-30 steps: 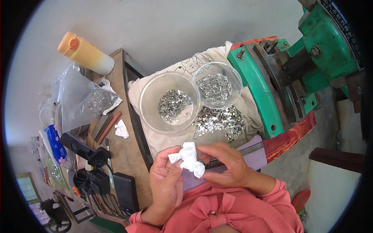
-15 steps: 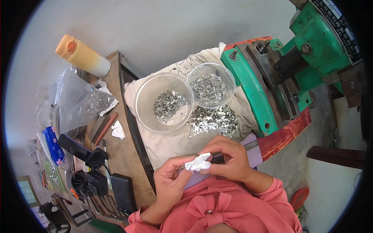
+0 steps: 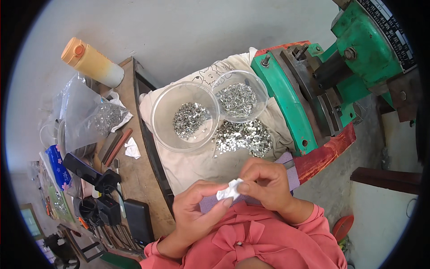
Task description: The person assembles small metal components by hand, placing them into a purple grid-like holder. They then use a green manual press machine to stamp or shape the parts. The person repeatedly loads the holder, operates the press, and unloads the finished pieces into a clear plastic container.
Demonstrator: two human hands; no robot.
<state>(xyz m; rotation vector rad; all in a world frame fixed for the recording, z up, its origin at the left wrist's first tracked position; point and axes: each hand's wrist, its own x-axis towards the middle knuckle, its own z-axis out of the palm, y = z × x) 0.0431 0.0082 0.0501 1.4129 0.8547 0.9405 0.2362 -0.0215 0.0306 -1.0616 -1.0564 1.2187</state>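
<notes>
A small crumpled white tissue is pinched between my two hands, in front of the pink top. My left hand grips its left and lower side between thumb and fingers. At its right edge, the thumb and curled fingers of my right hand are closed on it. Whether anything lies inside the tissue is hidden. Beyond my hands, a loose heap of small shiny metal pieces lies on the pale cloth. Two clear round plastic tubs, a larger one and a smaller one, hold more small metal parts.
A green press machine stands at the right on a red board. On the wooden table at left are a yellow bottle, a plastic bag of metal bits, sharpening-stone-like bars and a black box-shaped device.
My right fingers have shifted on the tissue and curled more closely over its right edge. The tissue looks more bunched. The whole view has shifted slightly.
</notes>
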